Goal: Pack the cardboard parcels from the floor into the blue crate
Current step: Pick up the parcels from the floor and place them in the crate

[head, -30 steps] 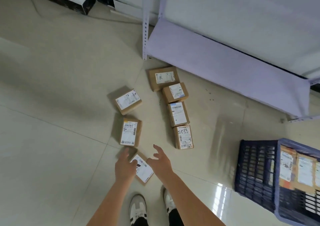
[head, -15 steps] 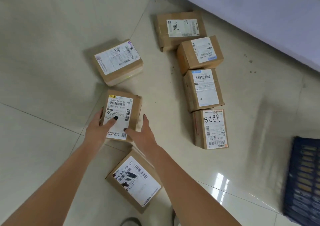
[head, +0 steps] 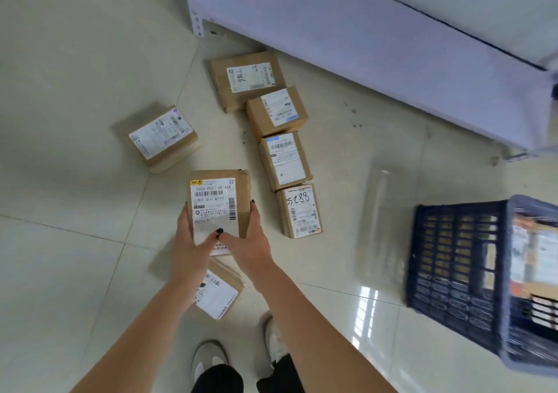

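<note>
Holding parcel (head: 217, 202) with left hand (head: 193, 241) and right hand (head: 250, 241), fingers wrapping both sides so it is not slipping. Blue crate (head: 459, 275) waiting at right, near, on floor (head: 75, 272).

Looks like a parcel storeroom or small warehouse: labelled cardboard parcels (head: 283, 160) laid out on a pale tiled floor (head: 75, 257), white slotted-post metal shelving (head: 362, 45) behind them, blue crate (head: 459, 272) with more parcels inside
</note>
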A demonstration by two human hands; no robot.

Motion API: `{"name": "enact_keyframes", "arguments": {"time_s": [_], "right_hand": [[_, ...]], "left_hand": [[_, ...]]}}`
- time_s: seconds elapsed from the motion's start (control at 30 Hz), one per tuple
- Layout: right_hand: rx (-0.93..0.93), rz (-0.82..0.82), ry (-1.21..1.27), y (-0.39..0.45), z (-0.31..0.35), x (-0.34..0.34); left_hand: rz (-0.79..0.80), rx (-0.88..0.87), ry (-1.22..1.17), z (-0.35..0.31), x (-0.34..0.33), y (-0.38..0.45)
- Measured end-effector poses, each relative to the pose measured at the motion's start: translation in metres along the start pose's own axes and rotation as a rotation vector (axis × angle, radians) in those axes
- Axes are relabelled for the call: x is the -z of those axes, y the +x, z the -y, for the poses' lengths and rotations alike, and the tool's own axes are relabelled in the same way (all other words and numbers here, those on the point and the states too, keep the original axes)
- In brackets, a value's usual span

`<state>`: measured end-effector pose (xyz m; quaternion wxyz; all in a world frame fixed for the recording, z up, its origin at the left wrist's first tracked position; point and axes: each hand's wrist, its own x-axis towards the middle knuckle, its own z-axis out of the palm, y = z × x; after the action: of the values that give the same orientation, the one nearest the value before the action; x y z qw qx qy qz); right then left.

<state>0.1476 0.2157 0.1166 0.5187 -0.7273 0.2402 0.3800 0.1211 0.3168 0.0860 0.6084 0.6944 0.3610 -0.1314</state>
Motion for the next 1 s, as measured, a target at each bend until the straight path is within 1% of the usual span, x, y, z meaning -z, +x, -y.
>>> {"name": "enact_keyframes", "arguments": {"time_s": [0.07, 0.1, 0.2, 0.3, 0.43, 0.53, 0.6, 0.67, 0.73, 0.9, 1.0], "right_hand": [[-0.043, -0.044, 0.015, -0.038, 0.000, 0.035], [-0.059, -0.068, 0.026, -0.059, -0.003, 0.052], [-0.058, -0.141, 0.057, -0.118, -0.014, 0.099], [-0.065, -0.178, 0.107, -0.169, -0.024, 0.141], [-0.047, -0.248, 0.224, -0.211, -0.054, 0.200], [-0.028, -0.293, 0.331, -0.223, -0.090, 0.251], [-0.012, -0.312, 0.369, -0.227, -0.115, 0.292], [0.036, -0.312, 0.398, -0.230, -0.142, 0.344], [0.055, -0.314, 0.368, -0.232, -0.169, 0.408], [0.022, -0.296, 0.259, -0.252, -0.244, 0.562], [-0.038, -0.283, 0.261, -0.269, -0.282, 0.634]], "left_hand": [[0.078, 0.001, -0.061, -0.018, -0.024, -0.045], [0.113, 0.005, -0.050, -0.026, -0.036, -0.066], [0.168, 0.008, 0.059, -0.045, -0.066, -0.126], [0.208, -0.027, 0.106, -0.065, -0.093, -0.179], [0.321, -0.016, 0.170, -0.081, -0.141, -0.230], [0.376, -0.077, 0.241, -0.083, -0.192, -0.261], [0.391, -0.115, 0.283, -0.080, -0.235, -0.279], [0.383, -0.105, 0.272, -0.075, -0.288, -0.301], [0.368, -0.092, 0.256, -0.069, -0.352, -0.329], [0.338, 0.003, 0.167, -0.051, -0.511, -0.405], [0.358, 0.065, 0.139, -0.045, -0.587, -0.446]]}}
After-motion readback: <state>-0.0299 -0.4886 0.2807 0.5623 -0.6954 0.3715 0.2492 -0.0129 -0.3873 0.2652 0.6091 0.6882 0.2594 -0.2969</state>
